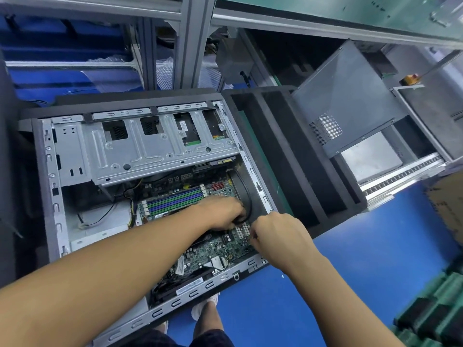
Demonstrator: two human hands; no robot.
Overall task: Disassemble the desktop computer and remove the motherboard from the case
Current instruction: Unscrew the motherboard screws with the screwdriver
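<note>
Two hands worked close together, not touching, inside the open computer case (pixel 51 186). The case lay on its side on the bench with its open side up, a bare silver frame within a dark outer shell. A stamped metal drive cage (pixel 140 146) spanned its far part.

Below the cage the motherboard (pixel 213 246) sat flat on the case floor, towards the right wall. It was a green board crowded with small parts. Blue and green memory slots (pixel 172 199) ran across its upper part, red connectors (pixel 217 187) sat near its far right corner, and pale expansion slots (pixel 241 231) stood just beside the hands. Thin black and yellow wires (pixel 125 201) trailed into the bay to its left.

The left hand (pixel 223 211) reached over the board with its fingers curled round a black cable (pixel 246 194), which looped up along the right wall. The right hand (pixel 278 234) hung over the board's right edge, knuckles up and fingers bent downward. Its fingertips were hidden, so I could not tell whether it held anything.

To the right of the case lay a black foam tray (pixel 288 151), and beyond it a grey side panel (pixel 350 106) leaned at a tilt. The floor (pixel 363 271) below was blue.
</note>
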